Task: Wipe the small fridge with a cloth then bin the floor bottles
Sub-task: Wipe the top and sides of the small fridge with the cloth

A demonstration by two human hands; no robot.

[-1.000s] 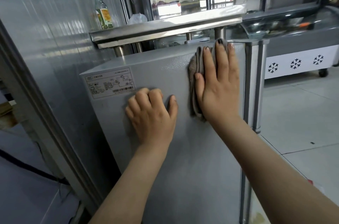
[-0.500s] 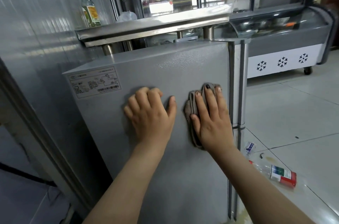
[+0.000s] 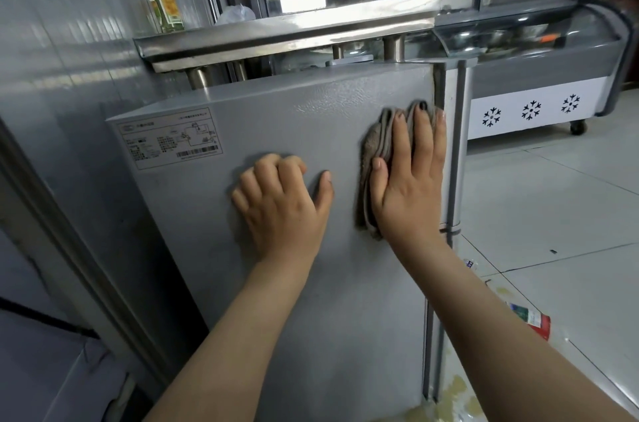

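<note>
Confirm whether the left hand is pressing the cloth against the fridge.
No, the right hand presses the cloth on the small fridge; the left hand rests bare beside it.

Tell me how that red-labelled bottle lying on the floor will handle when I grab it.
The bottle lies on its side, so it will probably roll if nudged. It looks like thin plastic, so likely light and squashy, though its fill is hidden. The yellowish spill nearby suggests it may be wet and slippery.
</note>
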